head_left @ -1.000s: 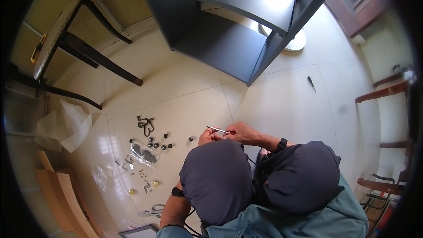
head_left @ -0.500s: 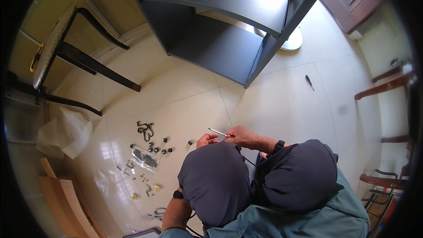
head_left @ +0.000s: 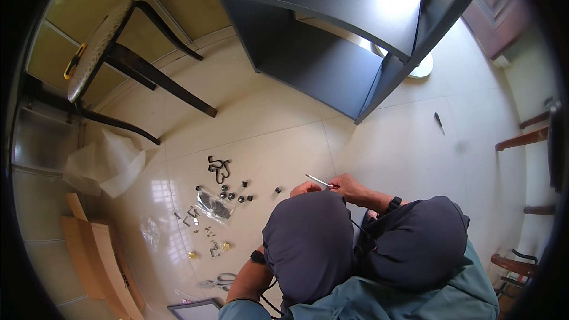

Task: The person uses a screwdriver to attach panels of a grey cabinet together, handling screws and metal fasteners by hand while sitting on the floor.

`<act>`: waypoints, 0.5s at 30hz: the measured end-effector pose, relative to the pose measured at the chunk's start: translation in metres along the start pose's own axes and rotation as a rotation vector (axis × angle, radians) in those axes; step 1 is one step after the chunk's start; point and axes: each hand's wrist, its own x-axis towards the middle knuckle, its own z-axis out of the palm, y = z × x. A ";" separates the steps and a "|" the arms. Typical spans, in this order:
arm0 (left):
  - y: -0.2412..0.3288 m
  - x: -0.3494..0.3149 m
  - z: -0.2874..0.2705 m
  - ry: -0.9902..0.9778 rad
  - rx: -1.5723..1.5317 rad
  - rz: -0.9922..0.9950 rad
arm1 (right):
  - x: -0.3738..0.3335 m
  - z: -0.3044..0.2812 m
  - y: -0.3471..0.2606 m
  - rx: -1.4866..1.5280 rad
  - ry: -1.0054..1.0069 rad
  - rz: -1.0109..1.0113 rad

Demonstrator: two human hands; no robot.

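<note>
Tiled floor carries almost everything. The dark grey shelf unit stands ahead of me, open side my way, perhaps so I can get into it without shifting it. Chair to my left; opened cardboard and a crumpled white sheet lie that side too, likely pushed clear of my feet. My knees are drawn up, the hands just beyond the left one. Right hand: closed round the handle of a slim metal-shafted tool, probably a screwdriver. Left hand: fingers curled, half behind the knee; cannot tell whether they grip anything. Scissors near my left forearm, handy if plastic needs cutting. The metal-shafted tool sits in front of the knee, shaft slanting up and left; I judge the grip at its handle leaves the tip free. Clear bag of dark pieces, bent black hooks beside it, loose black caps between, small brass bits nearer me: grouped by kind, I suppose, for picking out leftward
</note>
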 end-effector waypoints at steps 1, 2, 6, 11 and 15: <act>-0.008 0.002 -0.002 -0.031 -0.072 -0.011 | 0.001 0.000 0.002 0.030 0.008 -0.017; -0.014 0.003 -0.005 -0.049 -0.124 -0.032 | 0.002 0.001 0.003 0.060 0.013 -0.033; -0.040 0.005 -0.020 -0.027 -0.228 -0.120 | 0.011 0.001 0.013 0.127 0.161 -0.021; -0.027 0.004 -0.037 0.347 0.148 -0.008 | 0.009 -0.004 0.005 0.166 0.254 -0.018; -0.014 -0.010 -0.074 0.675 0.176 0.118 | 0.001 -0.005 0.000 0.220 0.210 -0.048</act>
